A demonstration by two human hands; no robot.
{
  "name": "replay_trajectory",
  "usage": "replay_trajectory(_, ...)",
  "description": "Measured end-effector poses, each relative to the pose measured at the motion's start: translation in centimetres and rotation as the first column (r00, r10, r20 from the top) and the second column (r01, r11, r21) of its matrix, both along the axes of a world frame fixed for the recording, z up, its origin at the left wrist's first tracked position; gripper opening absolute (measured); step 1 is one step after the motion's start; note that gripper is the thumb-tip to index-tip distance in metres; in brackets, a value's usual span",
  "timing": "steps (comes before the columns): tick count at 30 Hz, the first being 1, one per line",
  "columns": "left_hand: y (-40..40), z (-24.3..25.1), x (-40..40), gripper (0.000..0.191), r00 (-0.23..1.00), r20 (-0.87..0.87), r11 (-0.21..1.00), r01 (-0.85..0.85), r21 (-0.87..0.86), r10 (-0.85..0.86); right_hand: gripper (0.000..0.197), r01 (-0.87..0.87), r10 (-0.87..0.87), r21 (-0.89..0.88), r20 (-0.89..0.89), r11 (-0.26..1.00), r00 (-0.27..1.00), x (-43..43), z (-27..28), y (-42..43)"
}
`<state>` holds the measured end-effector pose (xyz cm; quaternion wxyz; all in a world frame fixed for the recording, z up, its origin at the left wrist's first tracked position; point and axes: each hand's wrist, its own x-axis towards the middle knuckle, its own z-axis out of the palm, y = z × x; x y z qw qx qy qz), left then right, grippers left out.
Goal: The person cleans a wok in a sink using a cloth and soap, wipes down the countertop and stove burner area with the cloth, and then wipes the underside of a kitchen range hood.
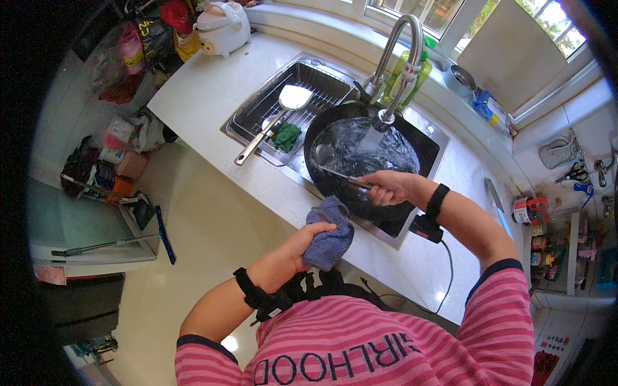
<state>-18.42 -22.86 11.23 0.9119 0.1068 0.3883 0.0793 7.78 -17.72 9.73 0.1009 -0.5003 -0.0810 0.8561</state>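
Observation:
My left hand (pixel 311 241) grips a folded blue-grey cloth (pixel 332 236) just in front of the counter edge. In my right hand (pixel 388 187) is a slim metal utensil (pixel 345 176), held over a black wok (pixel 314 149); its exact kind is unclear. Moving water (pixel 362 140) covers the inside of the wok, which rests over the right sink basin (pixel 437 144). A curved metal faucet (pixel 405 48) ends low above that water. To the left, a wok spatula (pixel 275 123) lies across a wire rack (pixel 318 91), beside a green scrubber (pixel 286 136).
A white rice cooker (pixel 223 29) stands at the counter's far left. Behind the faucet is a green bottle (pixel 410 79). A bowl (pixel 460 79) and blue packet (pixel 490 107) sit on the sill. A black cable (pixel 452 270) trails from my right wrist over the counter (pixel 410 270).

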Motion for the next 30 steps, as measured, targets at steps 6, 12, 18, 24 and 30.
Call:
replay_trajectory(6,0.2,-0.6,0.1,0.024,0.999,0.034,1.000,0.009,0.004,-0.010,0.025,0.348,-0.348,-0.032,-0.014,0.937,0.937,-2.4,-1.5,4.3)
replay_trajectory(12,0.8,-0.8,-0.2,0.026,0.990,0.119,0.995,0.085,-0.048,-0.078,0.020,0.554,-0.577,-0.160,-0.268,0.817,0.772,-0.9,1.9,5.1)
replay_trajectory(18,1.6,-0.8,-0.4,0.032,0.974,0.167,0.979,0.173,-0.107,-0.154,0.027,0.496,-0.432,0.091,-0.375,0.863,0.820,-2.7,7.9,4.5)
replay_trajectory(24,1.7,-1.9,-0.4,0.029,0.971,0.148,0.971,0.205,-0.125,-0.186,0.016,0.303,-0.305,0.467,-0.073,0.831,0.949,-7.2,6.1,9.4)
replay_trajectory(30,1.7,-1.8,-0.1,0.030,0.961,0.138,0.959,0.256,-0.122,-0.239,0.042,-0.052,-0.119,0.630,0.226,0.775,0.967,-10.1,2.9,11.6)
